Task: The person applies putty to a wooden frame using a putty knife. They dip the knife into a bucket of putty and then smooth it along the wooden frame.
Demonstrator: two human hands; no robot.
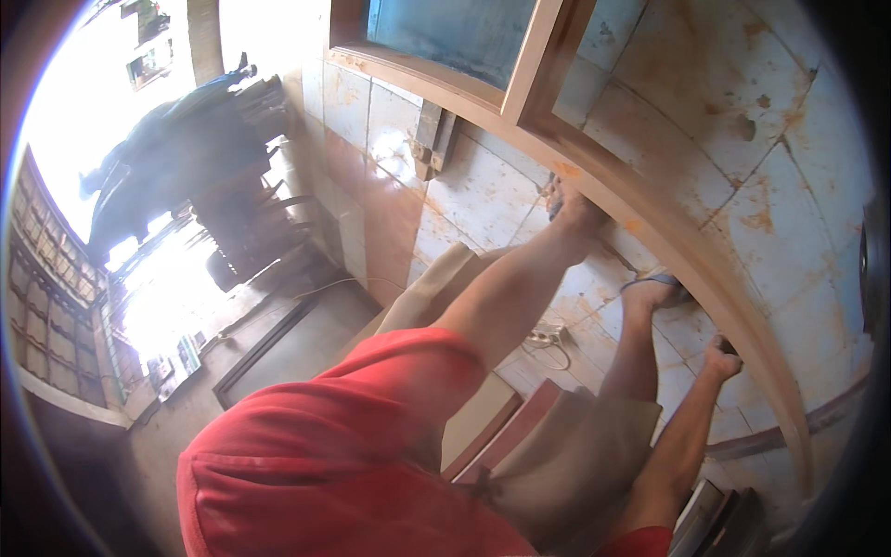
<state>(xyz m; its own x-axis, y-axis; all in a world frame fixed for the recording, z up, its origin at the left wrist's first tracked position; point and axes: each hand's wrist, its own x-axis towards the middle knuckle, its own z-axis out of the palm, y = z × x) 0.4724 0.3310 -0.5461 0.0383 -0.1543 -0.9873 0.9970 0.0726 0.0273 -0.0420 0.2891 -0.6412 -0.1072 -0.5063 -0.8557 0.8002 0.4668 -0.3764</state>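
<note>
A long wooden frame (640,186) with a crossbar, a window or door frame by its look, stretches across the upper right. My left hand (574,206) is at its near edge, closed against the wood, with the fingertips partly dark and blurred. Farther right, my right hand (722,360) is closed close beside the same edge. A small dark patch shows at its fingers; I cannot make out what it is. Bluish glass or sheet (450,37) shows within one opening of the frame.
Stained white tiles (483,190) cover the floor. Wooden offcuts (433,139) lie beyond my left arm, and a white socket block with a cable (546,334) lies between my arms. My sandalled foot (654,290) is near the frame. A dark cluttered heap (200,158) stands at left against bright light.
</note>
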